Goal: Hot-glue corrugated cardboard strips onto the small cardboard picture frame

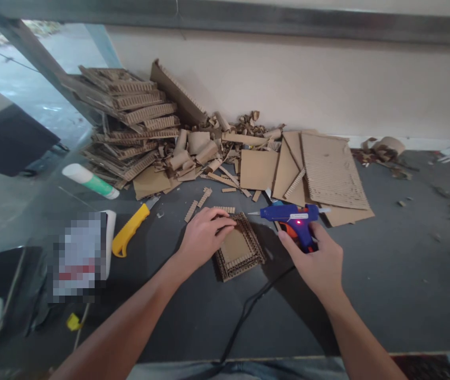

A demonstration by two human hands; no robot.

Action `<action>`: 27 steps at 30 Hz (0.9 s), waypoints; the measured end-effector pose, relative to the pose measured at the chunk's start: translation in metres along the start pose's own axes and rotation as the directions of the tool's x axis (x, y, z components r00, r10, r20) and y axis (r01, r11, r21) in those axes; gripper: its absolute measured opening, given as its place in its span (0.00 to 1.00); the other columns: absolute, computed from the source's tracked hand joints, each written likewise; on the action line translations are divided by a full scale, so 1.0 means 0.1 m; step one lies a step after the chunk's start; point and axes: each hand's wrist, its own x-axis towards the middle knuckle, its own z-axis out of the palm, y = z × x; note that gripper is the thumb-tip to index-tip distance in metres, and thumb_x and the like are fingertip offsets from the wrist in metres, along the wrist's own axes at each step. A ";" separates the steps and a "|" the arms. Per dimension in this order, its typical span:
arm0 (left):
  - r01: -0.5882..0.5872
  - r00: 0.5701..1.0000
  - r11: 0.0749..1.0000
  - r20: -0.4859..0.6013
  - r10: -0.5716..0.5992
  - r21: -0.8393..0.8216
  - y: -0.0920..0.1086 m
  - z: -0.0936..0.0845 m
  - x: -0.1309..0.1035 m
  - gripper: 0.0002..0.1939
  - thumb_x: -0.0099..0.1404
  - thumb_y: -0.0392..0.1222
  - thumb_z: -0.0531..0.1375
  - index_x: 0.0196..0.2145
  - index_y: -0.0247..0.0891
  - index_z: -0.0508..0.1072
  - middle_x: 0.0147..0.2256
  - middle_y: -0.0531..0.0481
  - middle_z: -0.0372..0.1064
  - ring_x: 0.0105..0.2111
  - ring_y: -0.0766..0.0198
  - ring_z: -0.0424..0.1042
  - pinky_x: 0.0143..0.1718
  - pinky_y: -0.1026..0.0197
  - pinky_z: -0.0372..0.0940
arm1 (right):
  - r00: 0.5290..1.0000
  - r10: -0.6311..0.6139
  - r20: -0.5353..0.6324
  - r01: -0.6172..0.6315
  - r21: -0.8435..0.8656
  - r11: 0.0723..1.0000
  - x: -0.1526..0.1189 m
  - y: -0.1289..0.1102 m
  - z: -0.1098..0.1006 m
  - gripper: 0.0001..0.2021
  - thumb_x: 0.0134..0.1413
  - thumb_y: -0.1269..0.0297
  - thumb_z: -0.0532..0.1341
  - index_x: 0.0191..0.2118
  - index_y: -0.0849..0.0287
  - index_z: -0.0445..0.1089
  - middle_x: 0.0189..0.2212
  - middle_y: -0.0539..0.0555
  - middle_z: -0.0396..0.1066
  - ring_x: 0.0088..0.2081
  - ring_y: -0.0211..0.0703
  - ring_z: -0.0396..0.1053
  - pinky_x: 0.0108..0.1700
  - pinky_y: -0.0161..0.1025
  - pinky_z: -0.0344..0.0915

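My right hand (320, 258) is wrapped around the grip of a blue glue gun (288, 212) with an orange trigger and a red light lit on its side. Its nozzle points left, just above the far right corner of a small rectangular cardboard tray (236, 245). Layered corrugated strips make up the tray's low walls. My left hand (205, 235) is closed at the tray's left and far side, fingers bent over the wall; the fingertips partly hide what they pinch. Short corrugated strips (191, 211) lie just beyond this hand.
A stack of cardboard pieces (141, 113) stands at the back left, beside curled scraps (187, 158). Flat sheets (331, 169) lie at the back right. On the left are a yellow cutter (130, 230) with its blade out and a glue stick (90, 181). A black cable (244, 311) crosses the front.
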 end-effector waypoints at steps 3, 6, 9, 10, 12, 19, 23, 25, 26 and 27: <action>-0.084 0.996 0.990 0.041 0.079 0.117 0.03 -0.04 0.00 0.12 0.72 0.42 0.56 0.42 0.42 0.81 0.45 0.46 0.75 0.44 0.56 0.73 0.43 0.54 0.70 | 0.995 0.095 0.037 -0.096 0.047 0.994 0.02 -0.03 0.00 0.21 0.49 0.44 0.66 0.35 0.59 0.73 0.19 0.48 0.70 0.19 0.37 0.65 0.24 0.32 0.63; -0.149 0.987 0.963 0.093 0.131 0.223 0.09 -0.10 0.01 0.13 0.73 0.43 0.55 0.42 0.41 0.81 0.46 0.44 0.75 0.44 0.55 0.74 0.42 0.53 0.70 | 0.988 0.133 0.073 -0.137 0.064 0.988 0.02 -0.05 0.00 0.21 0.48 0.44 0.66 0.36 0.59 0.73 0.18 0.48 0.69 0.19 0.37 0.64 0.24 0.32 0.62; -0.179 0.981 0.945 0.124 0.150 0.275 0.15 -0.14 0.00 0.14 0.73 0.43 0.55 0.43 0.39 0.81 0.48 0.43 0.74 0.46 0.53 0.74 0.43 0.52 0.70 | 0.988 0.133 0.081 -0.138 0.066 0.988 0.02 -0.05 0.00 0.21 0.48 0.44 0.67 0.35 0.59 0.73 0.18 0.48 0.68 0.20 0.37 0.64 0.24 0.32 0.63; -0.184 0.979 0.943 0.133 0.152 0.279 0.15 -0.15 0.00 0.14 0.73 0.43 0.55 0.43 0.39 0.81 0.49 0.43 0.74 0.46 0.53 0.73 0.43 0.52 0.70 | 0.988 0.129 0.083 -0.135 0.066 0.989 0.02 -0.04 0.00 0.21 0.48 0.44 0.66 0.35 0.59 0.73 0.19 0.47 0.68 0.20 0.37 0.63 0.24 0.32 0.63; -0.184 0.977 0.946 0.154 0.146 0.268 0.14 -0.16 0.00 0.15 0.73 0.44 0.54 0.43 0.39 0.80 0.50 0.43 0.73 0.47 0.53 0.73 0.44 0.51 0.71 | 0.989 0.119 0.090 -0.126 0.066 0.990 0.02 -0.04 0.00 0.20 0.48 0.44 0.66 0.35 0.59 0.73 0.18 0.47 0.67 0.20 0.36 0.63 0.24 0.32 0.62; -0.137 0.982 0.985 0.148 0.120 0.108 0.00 -0.21 0.01 0.13 0.71 0.45 0.59 0.48 0.41 0.78 0.50 0.45 0.74 0.52 0.54 0.71 0.53 0.50 0.70 | 0.991 0.097 0.087 -0.103 0.065 0.993 0.00 -0.03 0.03 0.21 0.48 0.44 0.66 0.34 0.59 0.73 0.19 0.47 0.68 0.20 0.37 0.63 0.23 0.33 0.62; -0.139 0.976 0.987 0.183 0.122 0.085 -0.02 -0.23 0.01 0.14 0.68 0.51 0.62 0.44 0.41 0.80 0.51 0.44 0.74 0.53 0.51 0.72 0.53 0.47 0.70 | 0.992 0.092 0.082 -0.099 0.087 0.991 0.00 -0.04 0.02 0.20 0.48 0.44 0.66 0.34 0.59 0.72 0.18 0.47 0.66 0.19 0.36 0.61 0.23 0.32 0.61; -0.142 0.972 0.986 0.199 0.122 0.092 -0.01 -0.23 0.02 0.14 0.69 0.51 0.60 0.42 0.41 0.80 0.52 0.43 0.74 0.53 0.50 0.72 0.52 0.47 0.70 | 0.992 0.090 0.083 -0.098 0.096 0.990 0.00 -0.05 0.02 0.20 0.48 0.44 0.67 0.33 0.58 0.71 0.17 0.46 0.65 0.18 0.36 0.60 0.23 0.32 0.61; -0.143 0.972 0.985 0.201 0.122 0.096 -0.01 -0.22 0.02 0.15 0.70 0.51 0.59 0.41 0.41 0.81 0.52 0.43 0.74 0.52 0.50 0.72 0.52 0.48 0.71 | 0.992 0.094 0.084 -0.102 0.102 0.990 0.00 -0.05 0.02 0.20 0.48 0.44 0.67 0.33 0.58 0.71 0.17 0.46 0.65 0.18 0.36 0.60 0.23 0.33 0.61; -0.144 0.972 0.984 0.202 0.122 0.102 0.00 -0.22 0.02 0.15 0.71 0.50 0.58 0.41 0.40 0.81 0.52 0.43 0.73 0.52 0.50 0.73 0.51 0.48 0.71 | 0.991 0.101 0.087 -0.110 0.109 0.988 0.01 -0.06 0.02 0.20 0.47 0.44 0.67 0.33 0.59 0.71 0.17 0.46 0.65 0.18 0.36 0.60 0.23 0.33 0.61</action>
